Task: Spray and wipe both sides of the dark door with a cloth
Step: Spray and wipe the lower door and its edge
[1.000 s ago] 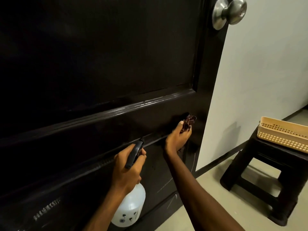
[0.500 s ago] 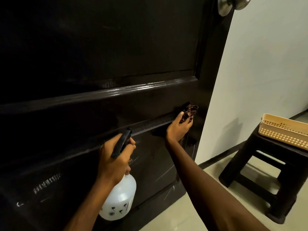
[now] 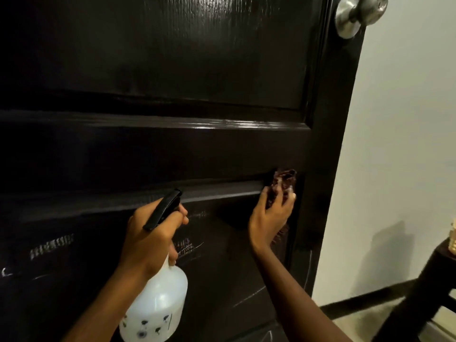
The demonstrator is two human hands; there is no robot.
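Note:
The dark panelled door (image 3: 172,70) fills most of the view, its free edge at the right. My left hand (image 3: 150,240) grips the neck of a white spray bottle (image 3: 155,307) with a black trigger head, its nozzle close to the lower panel. My right hand (image 3: 270,220) presses a crumpled dark reddish cloth (image 3: 282,185) against the door at the top right corner of the lower panel. Part of the cloth is hidden under my palm. Pale smears and scuff marks show on the lower panel.
A silver round door knob (image 3: 357,13) sticks out at the top right. Beyond the door edge is a pale wall (image 3: 407,144) with a dark skirting strip. A black stool (image 3: 419,299) stands at the lower right with the corner of a beige basket (image 3: 452,239) on it.
The view has swung left and closer to the door, so the stool and basket slid to the right edge. My left hand with the bottle rose a little. The cloth hand stays at the panel corner.

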